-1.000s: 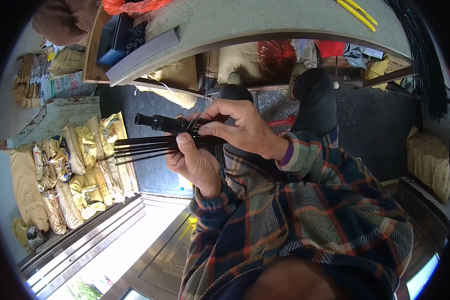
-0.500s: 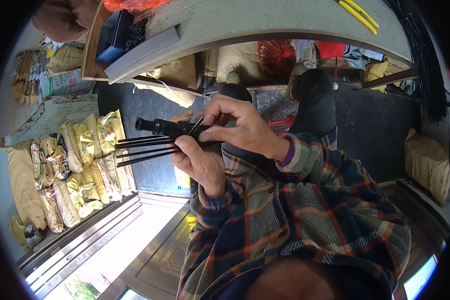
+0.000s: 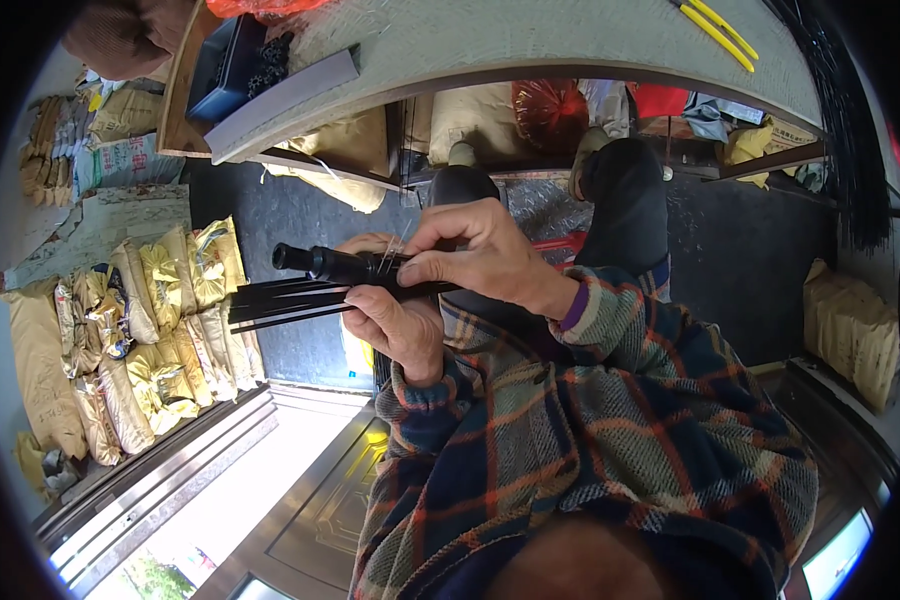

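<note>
Left grip [image 3: 400, 332] snug around black tube [image 3: 342, 265] and thin rods [image 3: 270, 302]

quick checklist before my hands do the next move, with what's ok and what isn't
1. Left hand closed on the black strips: ok, thumb in front.
2. Right hand at the black tubular part: ok, thumb and fingertips there.
3. Strips evenly aligned: not ok, uneven gaps show.
4. Thin wires fully seated: cannot tell, fingers crowd that spot.
5. Yellow-handled tool out of the way: ok, on the table.
</note>
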Motion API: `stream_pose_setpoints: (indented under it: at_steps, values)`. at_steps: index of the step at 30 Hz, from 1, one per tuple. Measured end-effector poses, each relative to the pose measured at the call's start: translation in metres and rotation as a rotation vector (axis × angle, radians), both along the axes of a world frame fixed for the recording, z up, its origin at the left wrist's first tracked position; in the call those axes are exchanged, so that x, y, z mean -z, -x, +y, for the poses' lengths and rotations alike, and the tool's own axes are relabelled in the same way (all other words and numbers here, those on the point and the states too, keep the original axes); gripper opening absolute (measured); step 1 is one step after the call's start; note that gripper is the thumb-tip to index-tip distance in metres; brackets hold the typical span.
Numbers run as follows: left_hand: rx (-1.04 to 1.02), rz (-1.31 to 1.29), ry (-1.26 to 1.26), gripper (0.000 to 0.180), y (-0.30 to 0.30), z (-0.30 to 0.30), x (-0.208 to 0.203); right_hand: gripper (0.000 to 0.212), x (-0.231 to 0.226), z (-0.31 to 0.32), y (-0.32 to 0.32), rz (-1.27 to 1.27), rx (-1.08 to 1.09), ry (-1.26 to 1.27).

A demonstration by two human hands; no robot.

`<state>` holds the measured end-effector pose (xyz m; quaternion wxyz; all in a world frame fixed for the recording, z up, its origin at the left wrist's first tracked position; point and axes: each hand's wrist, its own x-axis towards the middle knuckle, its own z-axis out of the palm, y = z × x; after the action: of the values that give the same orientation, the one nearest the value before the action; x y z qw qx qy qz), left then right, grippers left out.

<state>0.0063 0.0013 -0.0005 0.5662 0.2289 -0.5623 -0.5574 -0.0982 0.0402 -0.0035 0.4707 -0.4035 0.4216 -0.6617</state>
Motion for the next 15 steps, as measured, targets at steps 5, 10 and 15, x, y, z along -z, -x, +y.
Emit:
stream_pose_setpoints:
  at_steps: [5, 10, 15]
  values:
    - [-0.043, 0.021, -0.004, 0.049, 0.005, 0.003, -0.009, 0.013, -0.016, 0.011, -0.019, 0.136, 0.215, 0.082]
    - [-0.041, 0.044, 0.022, 0.051, 0.011, 0.005, -0.009, 0.024, -0.002, 0.01, -0.02, 0.208, 0.256, 0.274]
    - [-0.042, 0.003, 0.068, 0.055, 0.005, 0.005, -0.009, 0.031, 0.003, 0.004, -0.02, -0.278, -0.037, 0.091]
